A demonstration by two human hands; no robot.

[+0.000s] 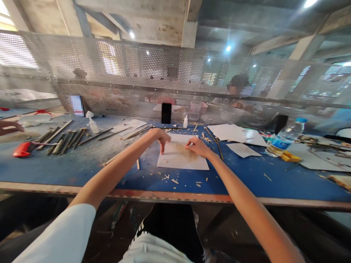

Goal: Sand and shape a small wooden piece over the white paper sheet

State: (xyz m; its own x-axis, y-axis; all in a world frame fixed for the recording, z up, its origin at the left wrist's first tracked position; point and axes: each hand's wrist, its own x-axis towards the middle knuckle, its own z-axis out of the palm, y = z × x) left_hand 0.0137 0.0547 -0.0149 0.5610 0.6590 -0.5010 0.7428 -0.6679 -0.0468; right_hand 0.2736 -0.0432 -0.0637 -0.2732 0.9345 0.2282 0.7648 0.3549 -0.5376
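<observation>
A sheet of white paper (179,164) lies on the blue table in front of me, with a thin patch of light-brown dust or fibres (188,152) on it. My left hand (162,138) rests on the paper's left part, thumb stretched toward me and apart from the fingers, holding nothing that shows. Over the right part of the sheet, my right hand (199,147) is closed in a pinch just above the brown patch. Whatever is between its fingertips is too small to make out. Pale wood shavings (174,181) are scattered on the table nearer to me.
Several sticks (72,139) and a red-handled tool (22,149) lie at left, near another person's hand (11,128). A phone (166,113) and a small white bottle (185,121) stand behind the paper. At right are more papers (236,132) and a water bottle (285,138). A perforated metal screen (131,87) closes the back.
</observation>
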